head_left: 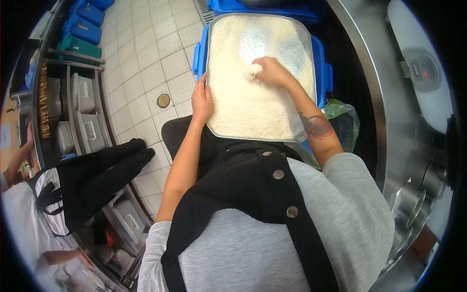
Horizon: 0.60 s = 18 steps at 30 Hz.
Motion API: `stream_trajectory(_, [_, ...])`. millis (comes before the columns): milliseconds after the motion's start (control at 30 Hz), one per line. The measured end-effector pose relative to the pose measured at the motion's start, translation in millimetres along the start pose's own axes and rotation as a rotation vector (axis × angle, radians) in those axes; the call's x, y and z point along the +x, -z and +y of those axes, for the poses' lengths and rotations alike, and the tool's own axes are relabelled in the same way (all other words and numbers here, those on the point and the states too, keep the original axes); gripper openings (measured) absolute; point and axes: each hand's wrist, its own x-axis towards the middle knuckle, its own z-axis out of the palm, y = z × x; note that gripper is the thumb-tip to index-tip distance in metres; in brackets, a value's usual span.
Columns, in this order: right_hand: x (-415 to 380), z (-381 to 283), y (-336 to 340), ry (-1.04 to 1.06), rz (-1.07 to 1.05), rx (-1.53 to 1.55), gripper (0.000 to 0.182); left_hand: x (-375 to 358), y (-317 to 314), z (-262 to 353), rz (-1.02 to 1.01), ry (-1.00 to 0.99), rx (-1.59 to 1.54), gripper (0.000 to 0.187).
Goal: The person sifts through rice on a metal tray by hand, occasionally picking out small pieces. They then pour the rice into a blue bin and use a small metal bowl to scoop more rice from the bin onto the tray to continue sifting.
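A large metal tray (314, 73) holds a layer of pale, coarse crumbs (243, 114), thin enough in two patches toward the far side that shiny metal shows. My left hand (202, 100) grips the tray's left side, fingers at the rim and thumb along its edge. Over the middle of the tray, my right hand (271, 71) is closed around a small white ball (255, 68), coated or pale like the crumbs. Some crumbs hang just below the fingers. Under the tray is a blue bin lid (321, 63), sticking out on both sides.
A steel counter (362, 44) runs along the right, with metal pans (411, 202) near its lower end. At left, another person in a black apron (97, 180) stands by shelves with grey containers (90, 131). Blue bins (82, 29) stand farther back. The tiled floor has a round drain (164, 100).
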Motion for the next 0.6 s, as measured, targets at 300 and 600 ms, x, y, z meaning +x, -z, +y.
stream_trajectory(300, [-8,-22,95,0.145,0.23,0.266,0.048,0,0,1,-0.002,0.016,-0.003,0.041])
stream_trajectory(600, [-9,13,87,0.132,0.318,0.274,0.031,1,0,-2,-0.008,0.009,0.003,0.041])
